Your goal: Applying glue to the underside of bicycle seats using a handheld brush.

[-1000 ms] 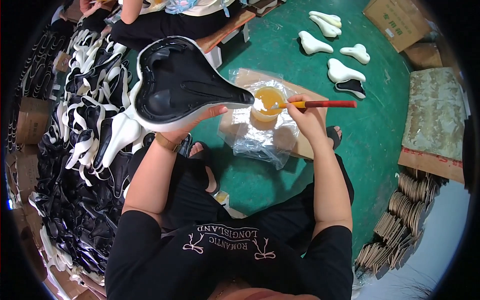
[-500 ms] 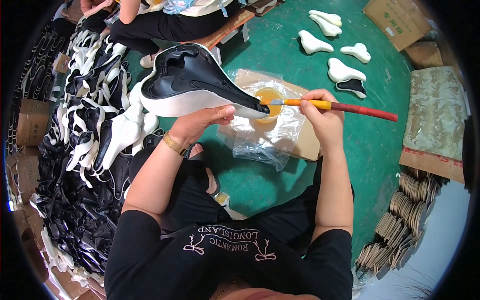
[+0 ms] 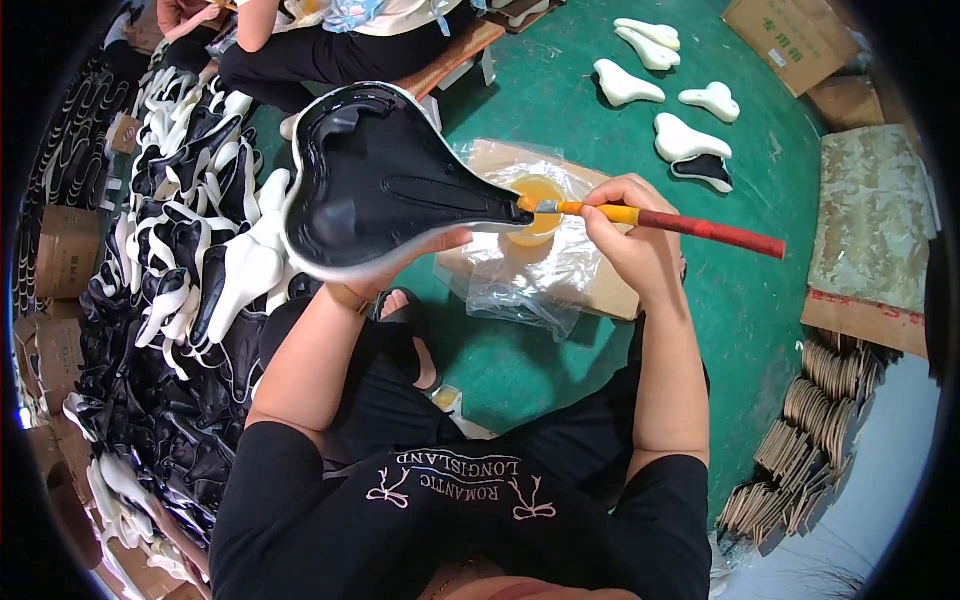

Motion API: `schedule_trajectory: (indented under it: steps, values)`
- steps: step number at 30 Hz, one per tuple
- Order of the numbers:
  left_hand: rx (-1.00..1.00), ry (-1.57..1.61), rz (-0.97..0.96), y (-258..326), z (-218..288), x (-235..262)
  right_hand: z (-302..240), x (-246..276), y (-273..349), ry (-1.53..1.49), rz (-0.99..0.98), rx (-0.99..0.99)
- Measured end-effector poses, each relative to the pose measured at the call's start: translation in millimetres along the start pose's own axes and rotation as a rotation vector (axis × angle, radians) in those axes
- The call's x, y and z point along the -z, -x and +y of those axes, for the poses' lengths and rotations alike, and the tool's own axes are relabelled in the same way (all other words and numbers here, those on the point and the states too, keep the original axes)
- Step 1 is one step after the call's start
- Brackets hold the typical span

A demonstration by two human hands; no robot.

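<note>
My left hand [image 3: 425, 246] is closed around the white rim of a bicycle saddle [image 3: 400, 165] from below, its fingers mostly hidden beneath it. The saddle's black underside faces up, and its narrow nose points right. Between the thumb and fingers of my right hand [image 3: 642, 240] is a paintbrush [image 3: 712, 233] with a yellow and red handle. Its bristle end is at the saddle's nose tip, apparently touching it. Behind that tip, a round tub [image 3: 541, 238] of amber liquid stands on clear plastic sheeting [image 3: 530, 300] over cardboard [image 3: 612, 290].
Several white saddles [image 3: 692, 137] lie on the green floor at the far right. To my left are heaped white covers [image 3: 250, 262] and black saddle shells [image 3: 150, 430]. Another person [image 3: 340, 55] sits on a bench ahead. Stacked brown pieces [image 3: 820, 410] and cartons [image 3: 795, 45] line the right side.
The saddle has rolled so its black underside faces me more fully, and my left thumb has gone out of sight beneath it. My right hand and the brush handle's end have shifted slightly left and down.
</note>
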State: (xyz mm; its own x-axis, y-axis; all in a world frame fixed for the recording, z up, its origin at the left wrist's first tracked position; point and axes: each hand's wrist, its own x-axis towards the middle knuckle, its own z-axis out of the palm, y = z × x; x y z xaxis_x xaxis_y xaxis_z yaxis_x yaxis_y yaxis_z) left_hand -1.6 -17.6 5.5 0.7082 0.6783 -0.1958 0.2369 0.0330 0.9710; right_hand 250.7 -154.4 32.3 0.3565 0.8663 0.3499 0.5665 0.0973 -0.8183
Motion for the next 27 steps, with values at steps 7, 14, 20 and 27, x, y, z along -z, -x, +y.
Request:
schedule_trajectory:
  steps: [7, 14, 20, 27]
  values:
    - [0.076, 0.653, -0.182, -11.3, -55.3, 9.7, 7.2, -6.7, -6.3, -0.234, 0.027, -0.309]
    - [-0.692, -0.3, -0.098, -16.8, -15.0, -23.6, 19.7, 2.9, 1.0, -0.345, 0.089, -0.39]
    - [0.243, 0.785, -0.157, -35.2, 11.1, -26.9, 17.0, 2.1, 1.9, -0.498, 0.159, -0.386]
    - [0.184, 0.924, -0.081, -35.3, -27.0, -16.3, 53.7, -20.5, 2.1, 0.028, 0.035, -0.234]
